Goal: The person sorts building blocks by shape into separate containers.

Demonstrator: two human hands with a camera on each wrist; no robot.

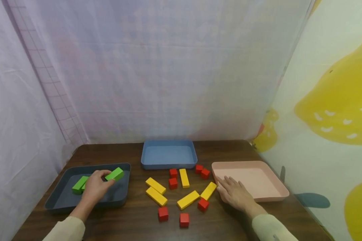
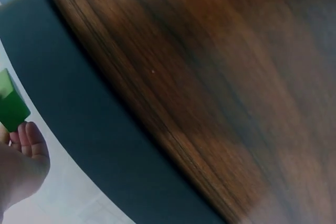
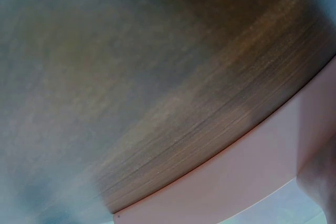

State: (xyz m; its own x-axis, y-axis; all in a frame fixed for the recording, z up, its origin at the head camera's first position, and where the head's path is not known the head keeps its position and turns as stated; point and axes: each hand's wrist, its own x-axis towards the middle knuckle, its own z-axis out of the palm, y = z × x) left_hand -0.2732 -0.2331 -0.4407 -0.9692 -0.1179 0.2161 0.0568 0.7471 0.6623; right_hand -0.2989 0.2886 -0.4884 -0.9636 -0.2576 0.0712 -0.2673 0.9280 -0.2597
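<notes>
My left hand (image 1: 96, 187) pinches a green block (image 1: 114, 174) between thumb and fingers, over the dark blue-grey tray (image 1: 55, 201) on the left. In the left wrist view the same green block (image 2: 11, 103) shows at the left edge by the fingertips. Other green blocks (image 1: 80, 185) lie inside that tray, partly hidden behind the hand. On the right, my right hand (image 1: 236, 195) holds nothing; its fingers are extended over the near left rim of the pink tray (image 1: 259, 197). Only a sliver of the right hand (image 3: 320, 182) appears in its wrist view.
A blue tray (image 1: 169, 165) stands at the back centre of the brown wooden table (image 1: 132, 224). Between the trays lie several yellow blocks (image 1: 188, 200) and several red cubes (image 1: 184, 220). White curtain (image 1: 169, 73) hangs behind; a lemon-print sheet (image 1: 335, 167) borders the right.
</notes>
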